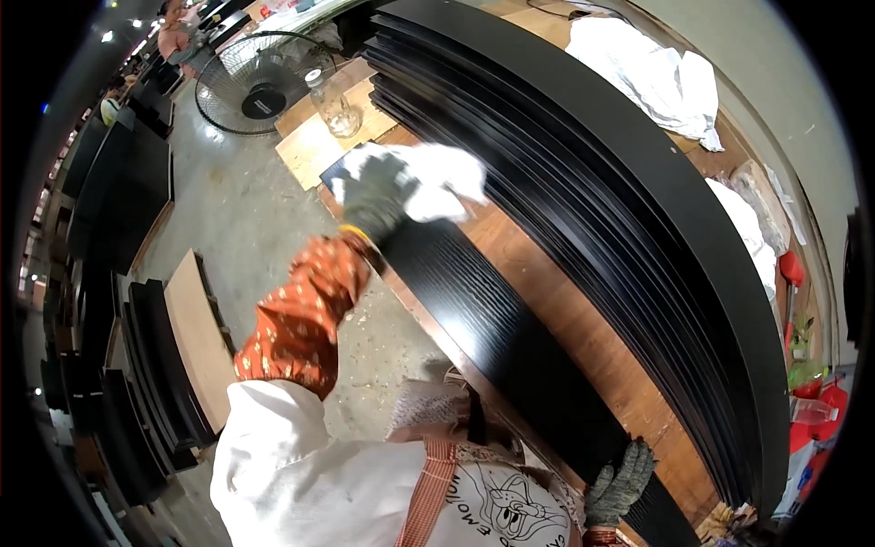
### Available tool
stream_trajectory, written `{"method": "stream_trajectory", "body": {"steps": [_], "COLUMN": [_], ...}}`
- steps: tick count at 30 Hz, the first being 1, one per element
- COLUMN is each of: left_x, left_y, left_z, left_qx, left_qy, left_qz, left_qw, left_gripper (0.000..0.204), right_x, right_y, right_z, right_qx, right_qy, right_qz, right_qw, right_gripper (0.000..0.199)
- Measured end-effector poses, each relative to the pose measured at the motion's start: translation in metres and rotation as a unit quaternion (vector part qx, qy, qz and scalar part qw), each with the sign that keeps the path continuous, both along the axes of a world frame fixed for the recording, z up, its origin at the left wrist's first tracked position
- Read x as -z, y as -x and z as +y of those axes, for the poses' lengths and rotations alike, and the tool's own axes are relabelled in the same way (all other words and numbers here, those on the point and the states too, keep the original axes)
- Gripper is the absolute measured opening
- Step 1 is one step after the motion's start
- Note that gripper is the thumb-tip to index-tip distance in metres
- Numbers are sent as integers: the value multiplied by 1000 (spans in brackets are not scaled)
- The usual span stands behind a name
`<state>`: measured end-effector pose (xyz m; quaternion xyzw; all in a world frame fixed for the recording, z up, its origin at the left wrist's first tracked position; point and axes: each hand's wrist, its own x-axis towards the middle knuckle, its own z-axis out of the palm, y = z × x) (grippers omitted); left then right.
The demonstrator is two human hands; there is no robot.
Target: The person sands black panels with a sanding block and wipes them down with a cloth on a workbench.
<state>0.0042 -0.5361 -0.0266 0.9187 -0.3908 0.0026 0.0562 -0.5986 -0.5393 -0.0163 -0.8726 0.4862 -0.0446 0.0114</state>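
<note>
A long black board (510, 333) with a glossy, finely ribbed face lies along the wooden bench (597, 351). My left hand (378, 193), in a dark grey knit glove, presses a white cloth (445, 180) against the board's far end; both are slightly blurred. Toward the near end, my right hand (622, 481), gloved in grey too, lies on the board with its fingers stretched out and nothing in them. Right beside the board rises a tall stack of black boards (583, 191).
A glass jar (335, 109) stands on pale wood past the board's far end, near a floor fan (264, 87). White cloths (652, 77) lie beyond the stack. More panels (169, 356) lean at the left. Another person (178, 41) stands far off.
</note>
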Motion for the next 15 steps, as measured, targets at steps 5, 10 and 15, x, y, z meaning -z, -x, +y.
{"method": "stream_trajectory", "body": {"steps": [5,10,15], "left_x": [-10,44,34], "left_y": [-52,94,136], "left_z": [9,49,71], "left_qx": [-151,136,315], "left_qy": [28,72,49], "left_qz": [-25,-121,-108], "left_qw": [988,981,942], "left_gripper": [55,34,79], "right_x": [3,8,10], "right_y": [1,1,15], "right_z": [-2,-5,-1], "right_qx": [0,-16,-5], "right_qy": [16,17,32], "right_qz": [27,28,60], "right_qw": [1000,999,998], "right_gripper": [58,59,58]}}
